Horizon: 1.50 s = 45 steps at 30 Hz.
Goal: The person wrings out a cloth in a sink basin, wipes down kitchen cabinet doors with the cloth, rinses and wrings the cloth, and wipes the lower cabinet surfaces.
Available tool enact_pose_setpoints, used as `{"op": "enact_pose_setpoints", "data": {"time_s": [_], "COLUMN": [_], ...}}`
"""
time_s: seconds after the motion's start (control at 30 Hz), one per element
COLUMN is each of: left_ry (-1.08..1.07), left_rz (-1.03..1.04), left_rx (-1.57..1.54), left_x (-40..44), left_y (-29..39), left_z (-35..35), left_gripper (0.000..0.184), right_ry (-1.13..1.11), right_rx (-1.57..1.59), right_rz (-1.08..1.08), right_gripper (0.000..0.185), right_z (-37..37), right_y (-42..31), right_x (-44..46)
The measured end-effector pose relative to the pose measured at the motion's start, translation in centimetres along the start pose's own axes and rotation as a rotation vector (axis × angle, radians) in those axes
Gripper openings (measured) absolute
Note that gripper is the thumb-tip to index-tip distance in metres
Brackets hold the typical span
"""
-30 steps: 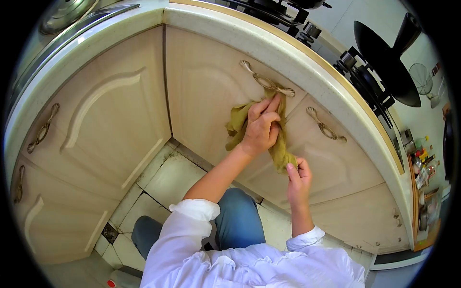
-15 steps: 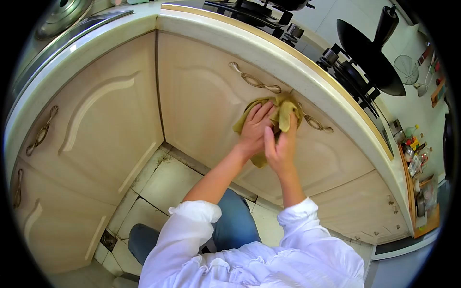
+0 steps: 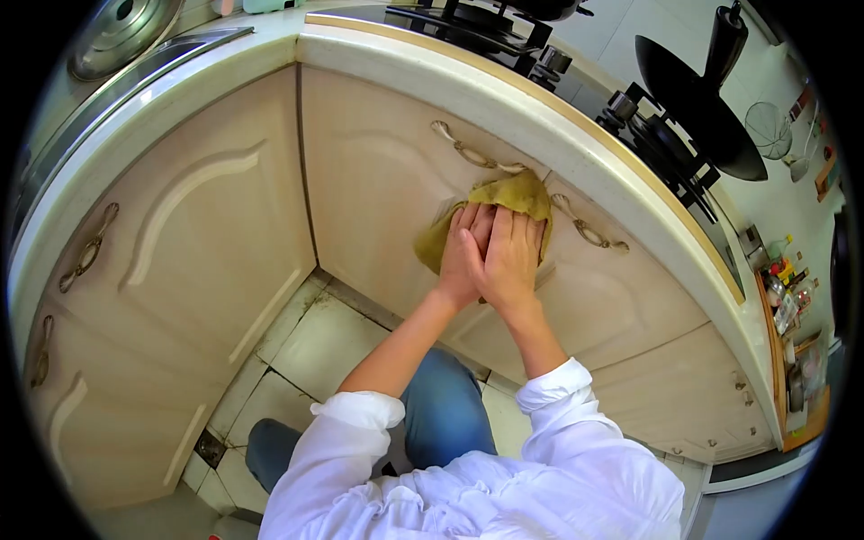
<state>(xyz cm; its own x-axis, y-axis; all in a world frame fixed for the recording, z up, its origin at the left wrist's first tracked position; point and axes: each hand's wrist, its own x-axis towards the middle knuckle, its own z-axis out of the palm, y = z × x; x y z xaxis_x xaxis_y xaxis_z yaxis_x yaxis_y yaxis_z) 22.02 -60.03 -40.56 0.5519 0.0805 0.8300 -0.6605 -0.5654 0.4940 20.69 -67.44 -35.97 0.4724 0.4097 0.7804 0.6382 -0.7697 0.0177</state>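
A mustard-yellow cloth [image 3: 515, 191] lies pressed against the beige cabinet doors, just below and between two ornate metal handles, the left handle [image 3: 470, 155] and the right handle [image 3: 587, 225]. Both my hands hold it there, side by side with the thumbs close together. The fingers of my left hand [image 3: 461, 261] press on the cloth's left part. My right hand [image 3: 509, 265] keeps its fingers together on the cloth, and a fold covers its fingertips. The left cabinet door [image 3: 369, 171] shows a raised panel moulding.
Above the doors runs a pale countertop edge [image 3: 396, 56] with a gas stove [image 3: 621, 108] and a black wok [image 3: 693, 108]. A sink [image 3: 144, 85] is at upper left. Bottles [image 3: 787, 270] stand at right. My knee [image 3: 443, 409] is near the doors, over floor tiles [image 3: 328, 346].
My right hand has gone from bunching the cloth to lying along it, closer to my left hand. The cloth is spread wider, and both hands sit slightly lower.
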Motion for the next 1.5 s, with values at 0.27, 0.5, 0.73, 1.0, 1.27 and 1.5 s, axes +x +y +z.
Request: {"op": "enact_pose_setpoints", "data": {"time_s": [0.27, 0.5, 0.73, 1.0, 1.27, 1.5], "left_ry": [0.139, 0.503, 0.621, 0.74, 0.689, 0.432], "left_rz": [0.055, -0.031, -0.467, -0.715, -0.606, -0.074], "left_rx": [-0.042, 0.022, -0.122, -1.38, -1.397, -0.85], "left_x": [-0.5, 1.8, 2.0, 4.0, 2.7, 3.7], "left_y": [-3.4, -4.4, -1.4, 1.7, 0.8, -2.4], "left_z": [-0.9, -1.7, -3.1, -4.1, -4.3, -4.6], "left_gripper": [0.058, 0.063, 0.029, 0.038, 0.039, 0.059], "right_ry": [0.154, 0.141, 0.106, -0.021, 0.057, 0.081], "right_rx": [0.187, -0.083, -0.179, -0.063, -0.098, -0.136], "right_rz": [-0.061, -0.166, -0.256, -0.138, -0.127, -0.368], "right_gripper": [0.059, 0.04, 0.027, 0.017, 0.041, 0.051], "right_z": [0.2, -0.9, -0.9, -1.0, 1.0, 1.1], "right_y": [1.0, -2.2, -2.7, -4.2, -4.4, -2.8], "right_x": [-1.0, 5.3, 8.1, 9.2, 8.2, 6.9]}}
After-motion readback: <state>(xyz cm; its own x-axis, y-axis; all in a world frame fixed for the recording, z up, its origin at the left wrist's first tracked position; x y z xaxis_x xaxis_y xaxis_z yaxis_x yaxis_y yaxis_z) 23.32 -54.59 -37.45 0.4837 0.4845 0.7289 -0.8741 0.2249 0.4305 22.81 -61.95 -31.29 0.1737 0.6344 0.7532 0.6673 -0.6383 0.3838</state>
